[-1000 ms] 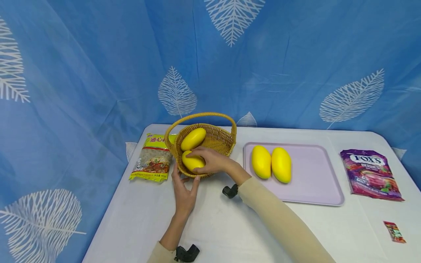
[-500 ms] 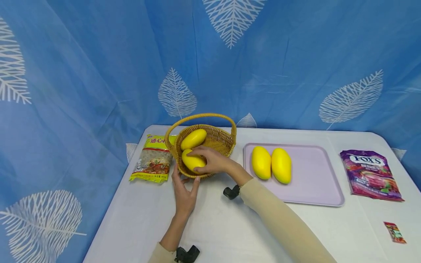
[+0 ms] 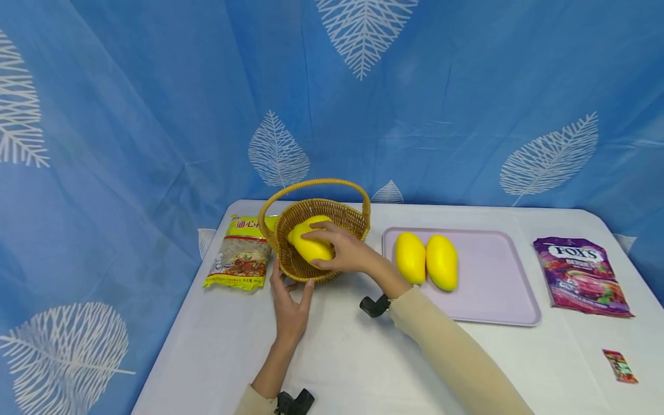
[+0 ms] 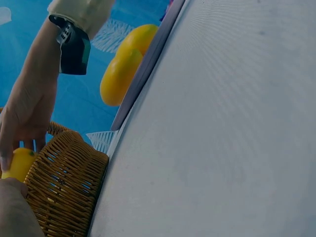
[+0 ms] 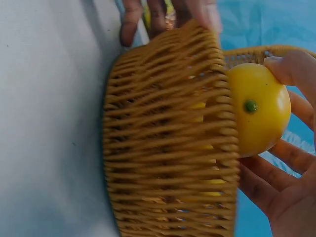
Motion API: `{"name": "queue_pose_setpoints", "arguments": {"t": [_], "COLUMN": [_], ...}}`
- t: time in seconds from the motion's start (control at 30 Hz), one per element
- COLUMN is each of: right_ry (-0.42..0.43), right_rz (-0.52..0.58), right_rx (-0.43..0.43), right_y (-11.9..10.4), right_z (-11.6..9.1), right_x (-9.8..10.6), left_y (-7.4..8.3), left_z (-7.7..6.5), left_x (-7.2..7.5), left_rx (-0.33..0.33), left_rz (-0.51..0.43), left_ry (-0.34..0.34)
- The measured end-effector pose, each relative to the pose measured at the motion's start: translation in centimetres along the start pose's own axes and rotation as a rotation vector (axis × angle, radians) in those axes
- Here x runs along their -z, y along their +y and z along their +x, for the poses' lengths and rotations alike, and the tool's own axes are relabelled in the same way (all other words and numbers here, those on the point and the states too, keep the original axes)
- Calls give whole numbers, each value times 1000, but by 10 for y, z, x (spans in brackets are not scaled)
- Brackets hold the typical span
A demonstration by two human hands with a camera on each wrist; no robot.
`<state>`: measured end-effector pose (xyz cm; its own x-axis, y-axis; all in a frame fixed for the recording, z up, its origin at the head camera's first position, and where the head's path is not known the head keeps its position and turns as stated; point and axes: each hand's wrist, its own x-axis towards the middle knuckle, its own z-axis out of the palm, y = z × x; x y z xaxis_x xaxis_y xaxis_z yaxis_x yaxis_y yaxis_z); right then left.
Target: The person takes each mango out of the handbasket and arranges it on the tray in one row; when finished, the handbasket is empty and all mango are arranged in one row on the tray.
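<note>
Facing a blue curtain printed with white leaves, and working over a white table. Gripping a yellow mango with the right hand, bending the fingers around one side and setting the thumb against the other. Holding that mango within the mouth of a woven basket, partly above the rim in the right wrist view, and showing its green stem spot there. Leaving unclear any contact with the basket floor. Showing more yellow through the weave.

Resting the left hand against the outside of the basket's near left side, spreading the thumb away from fairly straight fingers. Having a yellow food bag just beside the basket, on the left.

Having a lilac tray to the right, bearing two mangoes side by side. Farther right, showing a purple FOX'S bag and a small red packet. Wearing beige sleeves and a black device on each wrist.
</note>
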<state>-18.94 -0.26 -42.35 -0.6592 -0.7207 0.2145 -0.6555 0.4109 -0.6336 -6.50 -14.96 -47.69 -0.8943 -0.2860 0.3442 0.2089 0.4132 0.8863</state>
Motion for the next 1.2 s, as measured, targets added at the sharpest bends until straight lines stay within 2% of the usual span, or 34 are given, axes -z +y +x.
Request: {"name": "queue_pose_setpoints", "arguments": {"t": [0.23,0.33,0.47,0.6,0.87,1.2], "right_ry": [76,106,159,214,338,483], "right_rz": [-25,-19,-22,-19,-75,-206], "right_rx": [55,80,100,76,38,-97], "right_y": [-8,-9,-8,-3,14,48], "right_z": [-11,-19,-34,-55,-101,-165], "right_x": [19,28,39,51,74,102], "left_y": [-30,-37,-38,-35,-8,-39], "left_z": [0,0,-1,-1,-1,-1], "left_x": [-5,-6,-7,-7,-1,-7], "left_rx": [10,4,-2,9,-7,10], "left_rz": [11,15,0,2,-46,17], "left_ry": [10,9,6,0,2,12]}}
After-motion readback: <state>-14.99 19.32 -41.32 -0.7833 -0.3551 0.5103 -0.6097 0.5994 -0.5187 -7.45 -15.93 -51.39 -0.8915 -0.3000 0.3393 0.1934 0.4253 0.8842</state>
